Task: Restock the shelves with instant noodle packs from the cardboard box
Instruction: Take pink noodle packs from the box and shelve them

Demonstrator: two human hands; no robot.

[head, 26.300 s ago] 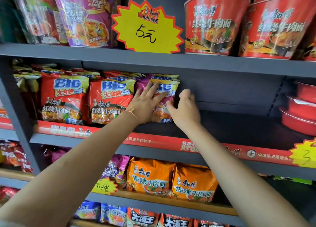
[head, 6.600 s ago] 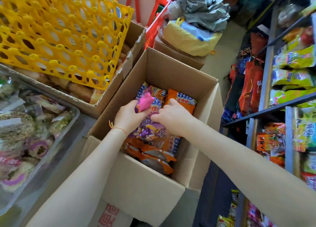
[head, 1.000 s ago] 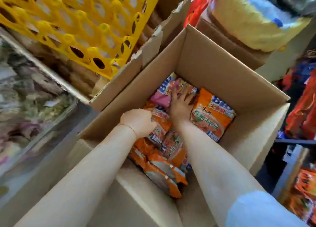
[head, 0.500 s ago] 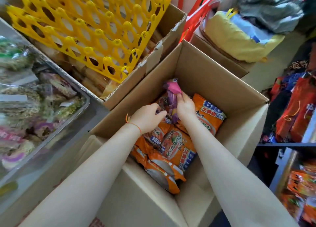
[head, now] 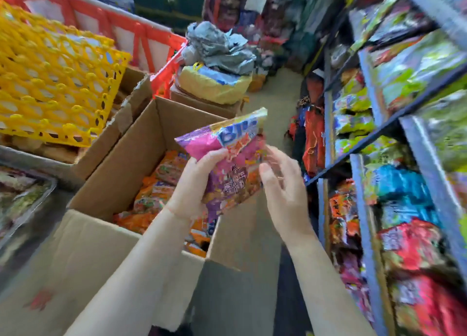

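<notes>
While the left hand point(head: 194, 184) grips a purple pack point(head: 227, 163) by its left edge, fingers curled round the wrapper, the pack hangs tilted in the air above the right side of the box point(head: 106, 174), clear of its rim. The right hand point(head: 283, 184) sits just beside the pack's right edge with fingers loosely bent; blur hides whether the fingertips touch the wrapper, so I read it as holding nothing. More packs, mostly orange point(head: 151, 196), lie in the box below. The shelves point(head: 366, 138) stand to the right, crowded with bags.

The step in hand looks like carrying this pack across to the shelves. To do it well, the right hand should probably take the free edge so the pack is held at both sides and does not swing or crumple. A light hold seems wise: the noodles inside likely break under a squeeze. It should go face outward, upright, beside packs of its own colour. Which shelf holds those cannot be told from this blurred view.
</notes>
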